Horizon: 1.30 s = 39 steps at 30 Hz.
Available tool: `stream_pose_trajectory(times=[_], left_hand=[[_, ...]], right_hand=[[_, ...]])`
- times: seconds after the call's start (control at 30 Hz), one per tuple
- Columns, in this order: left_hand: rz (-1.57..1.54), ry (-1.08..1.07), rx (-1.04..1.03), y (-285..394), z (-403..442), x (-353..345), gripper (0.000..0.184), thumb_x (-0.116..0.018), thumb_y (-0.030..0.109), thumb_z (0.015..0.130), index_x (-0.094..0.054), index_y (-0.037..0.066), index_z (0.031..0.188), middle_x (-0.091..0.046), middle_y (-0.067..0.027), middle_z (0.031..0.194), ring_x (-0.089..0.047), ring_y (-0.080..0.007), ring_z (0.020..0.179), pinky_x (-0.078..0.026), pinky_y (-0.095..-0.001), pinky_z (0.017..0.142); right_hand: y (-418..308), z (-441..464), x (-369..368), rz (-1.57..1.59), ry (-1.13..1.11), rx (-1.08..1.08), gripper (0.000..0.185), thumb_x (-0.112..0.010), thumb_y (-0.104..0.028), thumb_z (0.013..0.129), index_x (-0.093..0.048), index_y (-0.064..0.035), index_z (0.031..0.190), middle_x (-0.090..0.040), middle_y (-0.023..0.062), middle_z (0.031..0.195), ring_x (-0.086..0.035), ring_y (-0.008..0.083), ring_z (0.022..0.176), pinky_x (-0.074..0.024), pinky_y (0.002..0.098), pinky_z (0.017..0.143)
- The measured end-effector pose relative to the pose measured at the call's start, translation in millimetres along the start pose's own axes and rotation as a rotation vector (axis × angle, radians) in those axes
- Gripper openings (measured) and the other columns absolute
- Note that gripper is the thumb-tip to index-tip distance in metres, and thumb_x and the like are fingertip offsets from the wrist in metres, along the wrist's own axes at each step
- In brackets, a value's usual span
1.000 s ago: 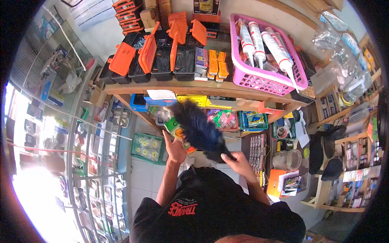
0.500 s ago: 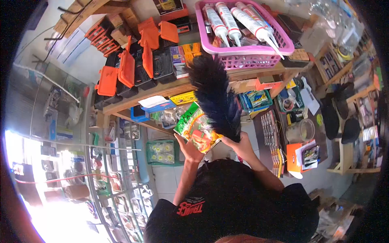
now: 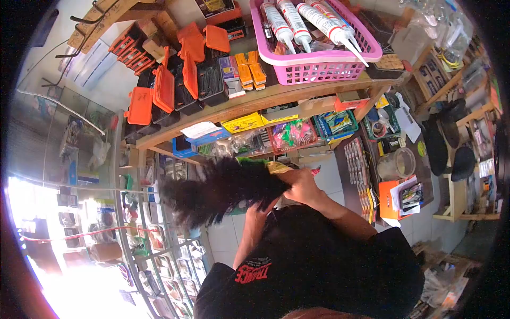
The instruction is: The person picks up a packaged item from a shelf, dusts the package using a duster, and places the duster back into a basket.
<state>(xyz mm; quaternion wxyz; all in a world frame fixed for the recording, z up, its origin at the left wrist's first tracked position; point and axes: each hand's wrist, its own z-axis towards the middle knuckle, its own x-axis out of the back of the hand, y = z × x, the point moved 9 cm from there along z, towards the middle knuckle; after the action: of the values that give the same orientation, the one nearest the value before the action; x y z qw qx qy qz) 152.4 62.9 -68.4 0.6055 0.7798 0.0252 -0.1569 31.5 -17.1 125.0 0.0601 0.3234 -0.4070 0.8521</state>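
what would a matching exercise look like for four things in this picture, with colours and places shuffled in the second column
Column one
1. duster
2. basket
3. box lids
4. round tub

Column two
A. orange, swung open above the black boxes
B. see-through, towards the right of the picture
C. dark and fluffy, gripped by the right hand
D. pink, holding white tubes

Right pairs: 1-C, 2-D, 3-A, 4-B
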Motion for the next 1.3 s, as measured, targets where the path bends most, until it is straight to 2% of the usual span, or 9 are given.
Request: stream_pose_trajectory(times=[0.23, 0.53, 0.63, 0.73, 0.8, 1.03, 1.17, 1.2, 1.3], left_hand=[[-0.313, 0.076, 0.311, -30.2, -78.4, 13.1, 0.068, -0.051, 0.062, 0.088, -0.048, 0.015, 0.138, -0.056, -0.008, 0.132, -0.051, -0.0279, 0.123, -0.039, -0.047, 0.106], [-1.238, -0.07, -0.51, 139.4, 39.7, 33.4, 0.081, -0.043, 0.077, 0.084, -0.051, 0.015, 0.135, -0.061, -0.0092, 0.125, -0.055, -0.0292, 0.118, -0.044, -0.051, 0.101], [-1.219, 0.326, -0.438, 165.9, 38.8, 31.5, 0.084, -0.043, 0.075, 0.085, -0.049, 0.009, 0.136, -0.058, -0.0145, 0.129, -0.054, -0.0357, 0.118, -0.039, -0.053, 0.106], [-1.464, -0.444, -0.734, 237.2, 30.2, -16.0, 0.089, -0.043, 0.072, 0.087, -0.036, 0.006, 0.146, -0.044, -0.0197, 0.144, -0.045, -0.0371, 0.129, -0.033, -0.0543, 0.11], [-1.622, -0.449, -0.681, 234.6, 28.3, -16.2, 0.089, -0.043, 0.071, 0.087, -0.034, 0.006, 0.148, -0.041, -0.0204, 0.146, -0.044, -0.0388, 0.13, -0.032, -0.0554, 0.11], [-1.344, -0.084, -0.552, 190.3, 46.7, 12.1, 0.088, -0.046, 0.07, 0.088, -0.033, 0.007, 0.149, -0.039, -0.0195, 0.148, -0.042, -0.0365, 0.132, -0.035, -0.0546, 0.109], [-1.28, -0.037, -0.606, 152.8, 49.2, 48.4, 0.085, -0.045, 0.068, 0.089, -0.033, 0.008, 0.149, -0.04, -0.0183, 0.148, -0.042, -0.0364, 0.132, -0.034, -0.0535, 0.11], [-1.227, 0.074, -0.575, 148.5, 48.9, 51.3, 0.083, -0.045, 0.067, 0.09, -0.033, 0.009, 0.148, -0.04, -0.0184, 0.147, -0.042, -0.0365, 0.132, -0.036, -0.0526, 0.109], [-1.194, 0.167, -0.584, 158.8, 45.4, 48.6, 0.082, -0.045, 0.065, 0.091, -0.032, 0.009, 0.149, -0.04, -0.0187, 0.148, -0.04, -0.0356, 0.134, -0.037, -0.0545, 0.108]], right_hand=[[-19.4, -24.3, -27.9, 0.058, -0.374, 0.069, 0.058, -0.077, -0.022, 0.067, -0.063, -0.016, 0.123, -0.069, 0.0142, 0.1, -0.068, 0.0323, 0.09, -0.0548, 0.0448, 0.075], [51.2, -86.3, 1.1, 0.442, -0.171, -0.751, 0.038, -0.055, -0.035, 0.097, -0.062, 0.0002, 0.107, -0.067, 0.0223, 0.081, -0.067, 0.0386, 0.074, -0.0502, 0.0449, 0.066], [68.2, -117.5, -14.3, 0.219, -0.326, -0.644, 0.041, -0.054, -0.038, 0.097, -0.063, 0.001, 0.104, -0.065, 0.0243, 0.079, -0.066, 0.0413, 0.075, -0.0502, 0.0456, 0.068], [63.3, -128.5, -9.5, 0.132, -0.37, -0.557, 0.042, -0.056, -0.038, 0.095, -0.063, 0.0026, 0.104, -0.065, 0.0262, 0.081, -0.065, 0.0438, 0.079, -0.0512, 0.045, 0.071], [58.6, -121.4, 5.5, 0.28, -0.149, -0.552, 0.041, -0.057, -0.036, 0.096, -0.064, 0.0029, 0.108, -0.067, 0.0261, 0.093, -0.067, 0.0399, 0.088, -0.0514, 0.0415, 0.078], [54.4, -125.4, 0.8, 0.334, -0.229, -0.538, 0.039, -0.061, -0.034, 0.095, -0.065, 0.0003, 0.111, -0.069, 0.0203, 0.096, -0.068, 0.0312, 0.091, -0.0489, 0.0361, 0.083], [92.6, -155.4, -17.1, 0.365, -0.334, -0.848, 0.036, -0.063, -0.032, 0.094, -0.066, 0.0007, 0.107, -0.069, 0.0222, 0.096, -0.069, 0.0322, 0.091, -0.0492, 0.0349, 0.08], [65.5, -128.4, 1.9, 0.238, -0.219, -0.525, 0.033, -0.063, -0.03, 0.094, -0.066, 0.002, 0.101, -0.067, 0.0208, 0.086, -0.067, 0.0236, 0.08, -0.0494, 0.0341, 0.075], [51.0, -116.0, 14.6, 0.282, -0.005, -0.42, 0.03, -0.063, -0.028, 0.094, -0.065, 0.0019, 0.096, -0.066, 0.0196, 0.08, -0.066, 0.0242, 0.074, -0.0489, 0.0336, 0.07]])
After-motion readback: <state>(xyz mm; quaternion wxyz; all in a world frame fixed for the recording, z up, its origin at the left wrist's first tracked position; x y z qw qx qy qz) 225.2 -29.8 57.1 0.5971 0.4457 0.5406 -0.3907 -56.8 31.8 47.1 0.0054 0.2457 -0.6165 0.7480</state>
